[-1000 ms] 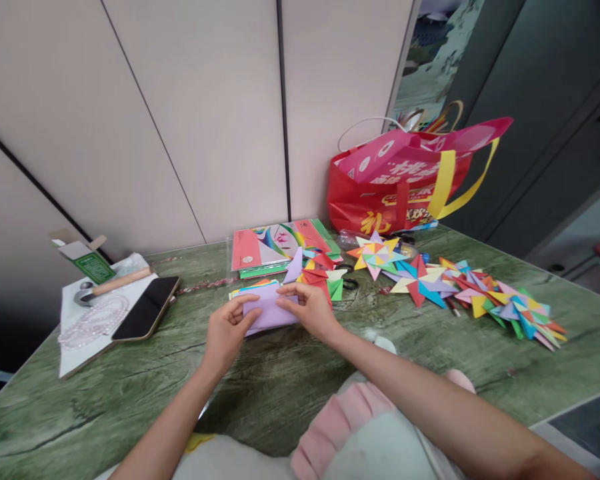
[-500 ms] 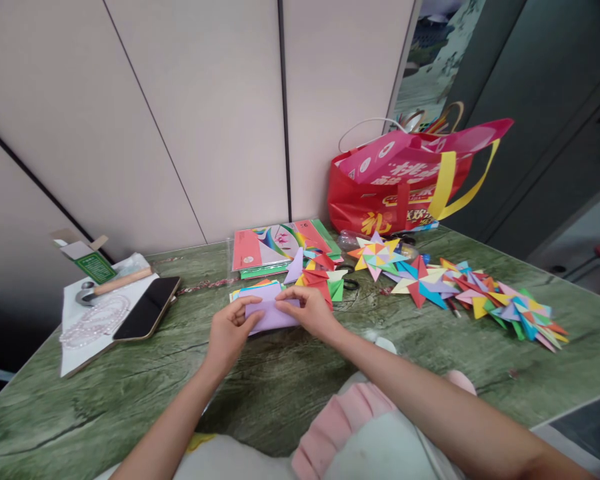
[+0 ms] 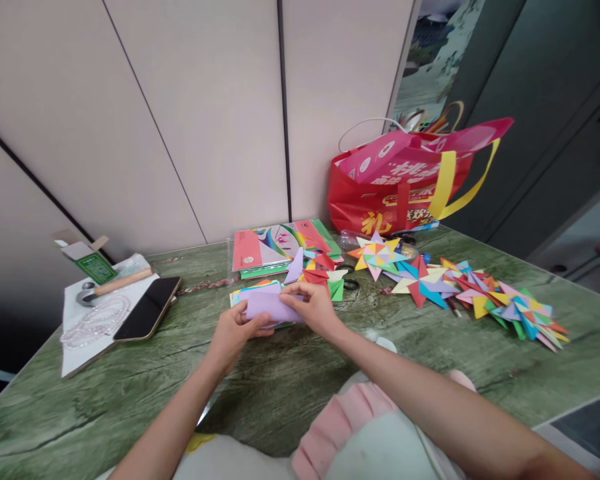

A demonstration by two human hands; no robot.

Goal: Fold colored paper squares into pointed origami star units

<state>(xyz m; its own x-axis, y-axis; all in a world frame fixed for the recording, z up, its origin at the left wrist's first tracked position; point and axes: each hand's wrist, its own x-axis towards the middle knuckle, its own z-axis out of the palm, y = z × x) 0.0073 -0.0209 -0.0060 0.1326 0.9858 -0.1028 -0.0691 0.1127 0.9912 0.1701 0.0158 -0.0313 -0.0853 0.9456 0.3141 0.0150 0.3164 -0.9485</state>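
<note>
A folded sheet of purple paper (image 3: 273, 309) is held between both hands, a little above the green table. My left hand (image 3: 237, 333) pinches its left end, thumb in front and fingers behind. At its right end, my right hand (image 3: 313, 308) grips the upper edge between thumb and fingertips. Just behind lies a stack of coloured paper sheets (image 3: 237, 293), partly covered by the purple one. Several small folded paper pieces (image 3: 317, 270) in red, purple, yellow and green lie close to my right hand.
Colourful paper stars (image 3: 420, 280) spread to the right, before a red gift bag (image 3: 365, 193). A paper pack (image 3: 250, 250) lies at the back. Leftward are a phone (image 3: 147, 310), a bead string (image 3: 97, 320), a wooden-handled tool (image 3: 123, 280) and a green box (image 3: 95, 265).
The purple paper has tilted up, its front face now smoother and lifted. My left thumb has shifted lower and my left fingers now reach beneath it.
</note>
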